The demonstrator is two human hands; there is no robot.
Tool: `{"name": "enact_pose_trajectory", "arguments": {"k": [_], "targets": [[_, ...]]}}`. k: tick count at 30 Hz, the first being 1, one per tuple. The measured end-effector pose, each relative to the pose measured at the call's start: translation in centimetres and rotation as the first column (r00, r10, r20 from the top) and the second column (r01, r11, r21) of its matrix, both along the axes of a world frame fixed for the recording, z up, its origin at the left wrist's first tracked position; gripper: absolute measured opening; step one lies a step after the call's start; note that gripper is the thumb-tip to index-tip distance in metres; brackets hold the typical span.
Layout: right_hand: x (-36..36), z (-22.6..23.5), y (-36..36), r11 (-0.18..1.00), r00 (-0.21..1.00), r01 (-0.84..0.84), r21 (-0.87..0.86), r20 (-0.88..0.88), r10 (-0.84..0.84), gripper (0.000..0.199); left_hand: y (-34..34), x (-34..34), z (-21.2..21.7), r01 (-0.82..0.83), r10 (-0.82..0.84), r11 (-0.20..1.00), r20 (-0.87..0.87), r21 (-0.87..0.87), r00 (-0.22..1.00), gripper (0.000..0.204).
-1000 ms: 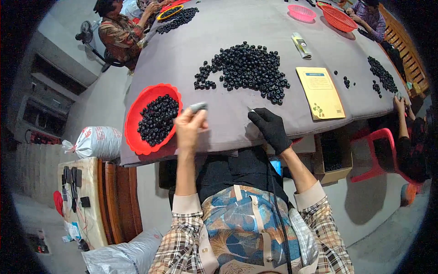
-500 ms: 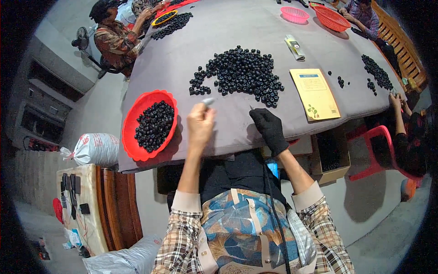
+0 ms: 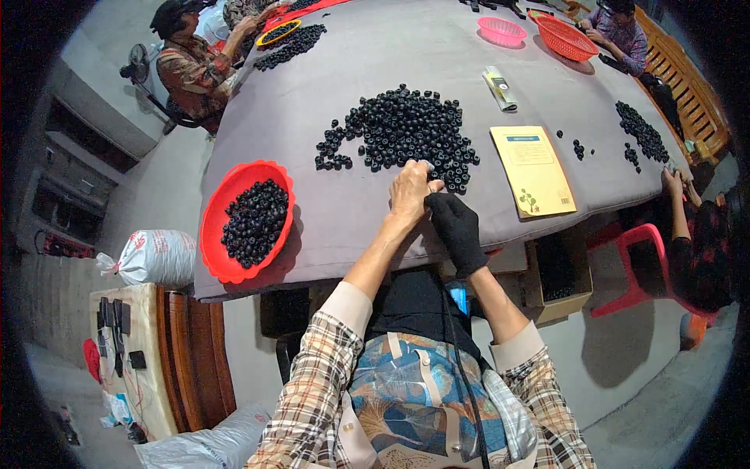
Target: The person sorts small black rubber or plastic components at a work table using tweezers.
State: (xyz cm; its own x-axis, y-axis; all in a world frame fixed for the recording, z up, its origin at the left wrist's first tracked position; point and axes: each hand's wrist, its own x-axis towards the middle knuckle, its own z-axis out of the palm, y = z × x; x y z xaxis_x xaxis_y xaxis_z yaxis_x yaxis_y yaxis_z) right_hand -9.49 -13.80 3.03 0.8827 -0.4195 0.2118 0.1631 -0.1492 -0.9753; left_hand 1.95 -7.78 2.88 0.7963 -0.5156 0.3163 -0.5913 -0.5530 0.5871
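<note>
A broad heap of small round black beads (image 3: 410, 125) lies on the grey-covered table, with a light ring showing on many of them. My bare left hand (image 3: 410, 191) is at the heap's near edge, its fingers pinched together and a pale grey cover on one fingertip. Right beside it, almost touching, my right hand (image 3: 455, 230) wears a black glove and is closed. Whatever either pinch holds is too small or hidden. To the left, a red scalloped bowl (image 3: 209, 234) contains more black beads.
A yellow booklet (image 3: 535, 172) and a small white-green packet (image 3: 498, 87) lie right of the heap. Pink basket (image 3: 502, 33) and red basket (image 3: 566, 39) stand farther back. Other people work around the table; a cardboard box (image 3: 558, 309) and a pink stool (image 3: 617, 273) are below its edge.
My left hand has moved right, from open table beside the red bowl to the heap's near edge by my gloved right hand. The right hand has stayed nearly in place.
</note>
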Motion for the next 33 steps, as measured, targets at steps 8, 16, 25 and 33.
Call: {"name": "enact_pose_trajectory", "arguments": {"k": [8, 16, 25, 33], "targets": [[0.3, -1.0, -0.3, 0.999, 1.0, 0.008, 0.044, 0.005, -0.009, 0.021, 0.2, 0.0, -0.3, 0.041, -0.043, 0.999, 0.085, 0.028, 0.995, 0.019], [0.4, -1.2, -0.5, 0.993, 0.997, 0.01, -0.116, 0.071, -0.001, 0.02, 3.7, -0.9, 0.5, 0.266, -0.266, 0.963, -0.023, 0.034, 0.964, 0.017], [0.7, -2.2, -1.1, 0.909, 0.995, 0.028, -0.417, 0.098, 0.015, 0.026, 3.9, -1.3, 0.0, 0.328, -0.327, 0.945, -0.054, 0.001, 0.943, 0.018], [0.4, -1.4, -0.9, 0.858, 0.982, 0.07, -0.509, 0.188, 0.031, 0.024, 4.3, -2.8, 0.7, 0.232, -0.233, 0.972, 0.026, 0.036, 0.972, 0.019]]}}
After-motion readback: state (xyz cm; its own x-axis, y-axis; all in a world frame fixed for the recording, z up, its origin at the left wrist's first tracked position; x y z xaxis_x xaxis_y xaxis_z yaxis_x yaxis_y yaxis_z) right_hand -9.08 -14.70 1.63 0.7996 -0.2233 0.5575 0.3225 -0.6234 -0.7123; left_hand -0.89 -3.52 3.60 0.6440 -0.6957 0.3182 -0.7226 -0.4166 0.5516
